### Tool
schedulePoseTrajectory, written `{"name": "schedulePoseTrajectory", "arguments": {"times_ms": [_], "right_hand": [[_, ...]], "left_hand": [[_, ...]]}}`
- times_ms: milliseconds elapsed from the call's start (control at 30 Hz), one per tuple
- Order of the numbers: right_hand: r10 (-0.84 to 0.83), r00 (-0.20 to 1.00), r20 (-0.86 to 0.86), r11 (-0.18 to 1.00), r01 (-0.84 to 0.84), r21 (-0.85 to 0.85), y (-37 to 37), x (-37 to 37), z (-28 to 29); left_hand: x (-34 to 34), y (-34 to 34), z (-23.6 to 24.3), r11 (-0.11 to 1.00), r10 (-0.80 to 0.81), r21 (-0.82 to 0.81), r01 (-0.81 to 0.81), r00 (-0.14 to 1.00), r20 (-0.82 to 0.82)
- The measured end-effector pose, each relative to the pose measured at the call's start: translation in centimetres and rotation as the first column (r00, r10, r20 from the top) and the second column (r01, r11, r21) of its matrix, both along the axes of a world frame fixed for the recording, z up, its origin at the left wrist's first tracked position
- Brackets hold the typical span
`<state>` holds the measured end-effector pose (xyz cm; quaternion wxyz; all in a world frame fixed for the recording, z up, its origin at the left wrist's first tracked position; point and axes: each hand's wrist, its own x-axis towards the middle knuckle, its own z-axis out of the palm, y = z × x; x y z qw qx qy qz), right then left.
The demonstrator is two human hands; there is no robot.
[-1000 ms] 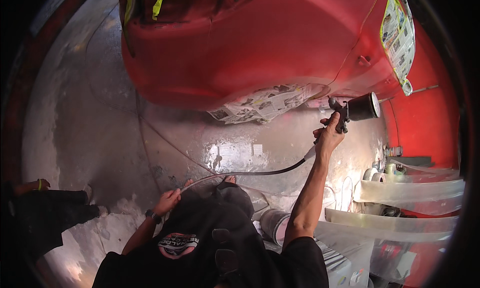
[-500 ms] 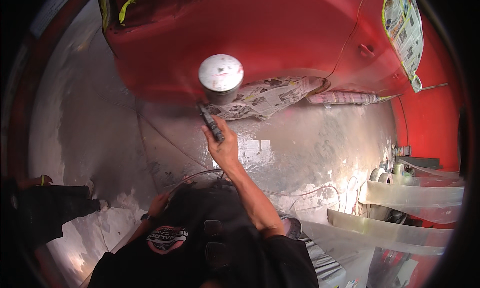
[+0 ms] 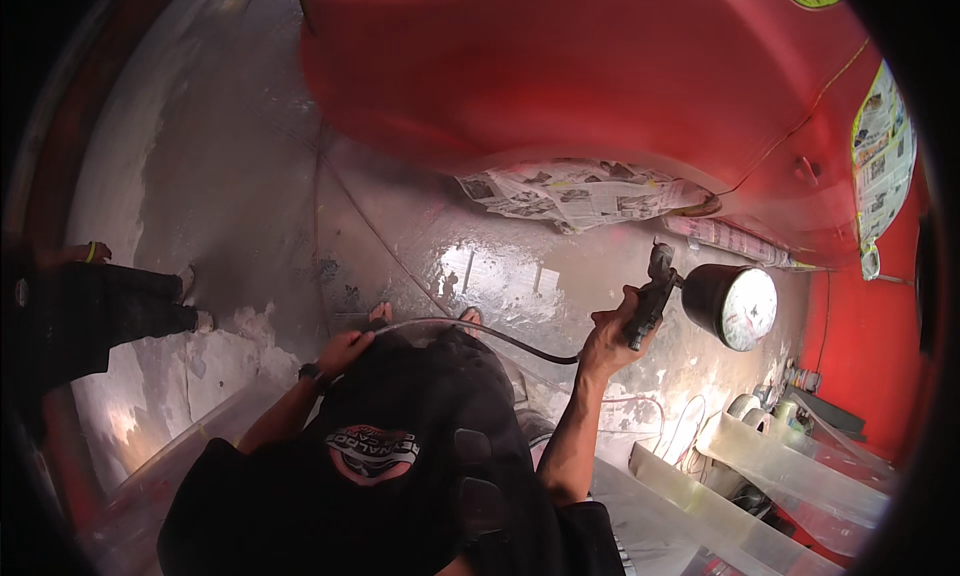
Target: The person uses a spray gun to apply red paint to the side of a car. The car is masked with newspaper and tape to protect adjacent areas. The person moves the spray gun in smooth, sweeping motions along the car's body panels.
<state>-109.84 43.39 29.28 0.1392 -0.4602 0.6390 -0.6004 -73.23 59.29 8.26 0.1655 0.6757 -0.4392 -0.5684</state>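
Observation:
My right hand (image 3: 609, 342) is wrapped round the grip of a dark spray gun (image 3: 655, 298), out to the right and apart from the car. Attached to the gun is a round paint cup (image 3: 710, 294) with a whitish, paint-marked lid, tipped sideways to the right. A dark air hose (image 3: 470, 323) arcs from near the gun's grip across my front to my left hand (image 3: 343, 353). That hand is closed on the hose at my waist. Ahead stands a red car body (image 3: 560, 76), with newspaper masking (image 3: 585, 193) over its wheel opening.
At the far left stands another person in dark trousers (image 3: 130, 306). More newspaper (image 3: 886, 166) covers part of the car at the right. Translucent curved panels (image 3: 790, 466) lie at the lower right. A thin line (image 3: 375, 231) crosses the wet, patchy floor (image 3: 230, 206).
My right hand has swung the spray gun right, away from the car's side, and the cup has tipped over sideways. My view has shifted, bringing more of the hose into sight.

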Motion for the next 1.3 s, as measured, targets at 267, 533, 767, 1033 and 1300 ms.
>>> {"name": "schedulePoseTrajectory", "arguments": {"times_ms": [267,533,767,1033,1300], "right_hand": [[0.200,0.907,-0.371,0.979,-0.198,0.043,0.1,6.1,-4.8],[0.506,0.771,-0.386,0.862,-0.469,0.194,-0.7,12.9,-10.4],[0.463,0.795,-0.391,0.886,-0.425,0.186,-0.3,10.4,-8.8],[0.075,0.996,-0.052,0.997,-0.075,-0.009,1.5,1.9,-2.1],[0.070,0.998,0.008,0.998,-0.070,0.002,1.9,3.6,-1.4]], "left_hand": [[2.0,2.0,-1.7,0.998,0.013,-0.060,-0.011,1.000,0.026],[5.5,5.4,-0.6,1.000,0.016,-0.012,-0.014,0.989,0.149],[5.7,4.5,-2.2,0.999,-0.032,-0.017,0.037,0.972,0.234],[4.0,0.3,-0.2,0.992,-0.091,-0.081,0.100,0.989,0.114],[3.1,-1.6,0.4,0.980,-0.059,-0.185,0.076,0.994,0.096]]}}
